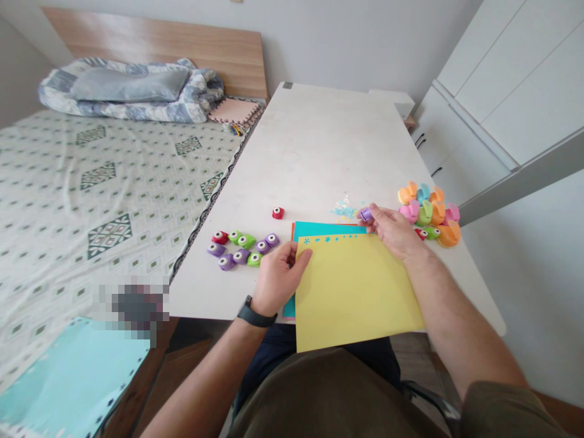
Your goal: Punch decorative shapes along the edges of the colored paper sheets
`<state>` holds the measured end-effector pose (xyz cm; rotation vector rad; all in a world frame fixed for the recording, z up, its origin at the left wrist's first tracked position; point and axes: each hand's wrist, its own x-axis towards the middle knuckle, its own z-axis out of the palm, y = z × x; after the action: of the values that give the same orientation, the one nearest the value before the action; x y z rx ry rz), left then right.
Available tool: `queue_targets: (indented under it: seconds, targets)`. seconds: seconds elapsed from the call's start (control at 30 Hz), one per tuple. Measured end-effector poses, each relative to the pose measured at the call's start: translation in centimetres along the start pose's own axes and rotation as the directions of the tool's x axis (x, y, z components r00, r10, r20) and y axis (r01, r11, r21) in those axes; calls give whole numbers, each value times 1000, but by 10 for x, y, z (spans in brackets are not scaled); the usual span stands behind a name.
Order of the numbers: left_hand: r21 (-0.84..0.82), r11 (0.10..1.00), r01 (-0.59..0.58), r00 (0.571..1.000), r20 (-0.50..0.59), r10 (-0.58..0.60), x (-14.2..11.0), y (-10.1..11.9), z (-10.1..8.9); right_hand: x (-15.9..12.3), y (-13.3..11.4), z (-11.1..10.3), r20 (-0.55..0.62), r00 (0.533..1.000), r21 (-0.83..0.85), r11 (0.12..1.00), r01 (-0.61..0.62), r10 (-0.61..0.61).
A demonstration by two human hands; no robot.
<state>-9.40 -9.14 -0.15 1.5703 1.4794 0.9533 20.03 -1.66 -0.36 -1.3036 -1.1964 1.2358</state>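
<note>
A yellow sheet of paper lies over the table's front edge, with a row of small punched shapes along its top. My left hand pinches the sheet's upper left edge between thumb and fingers. In my right hand is a purple craft punch, held at the sheet's top right corner; whether the paper sits in its slot I cannot tell. Beneath the yellow sheet is a blue sheet, with an orange edge showing. Just beyond the punch lie paper bits in blue, white and yellow.
Several small punches in purple, green and red stand left of my left hand, and a single red punch farther back. Larger pastel punches cluster at the right. A punched light-blue sheet lies on the bed side.
</note>
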Motion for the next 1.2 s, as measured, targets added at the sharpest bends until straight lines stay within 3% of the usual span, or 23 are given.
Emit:
queue_targets:
  seconds: [0.53, 1.2]
  targets:
    - [34, 999, -13, 1000, 4, 12, 0, 0, -1, 2, 2, -1, 7, 1000, 52, 999, -12, 11]
    - [20, 1000, -12, 1000, 14, 11, 0, -2, 0, 4, 8, -2, -41, 998, -77, 996, 39, -42]
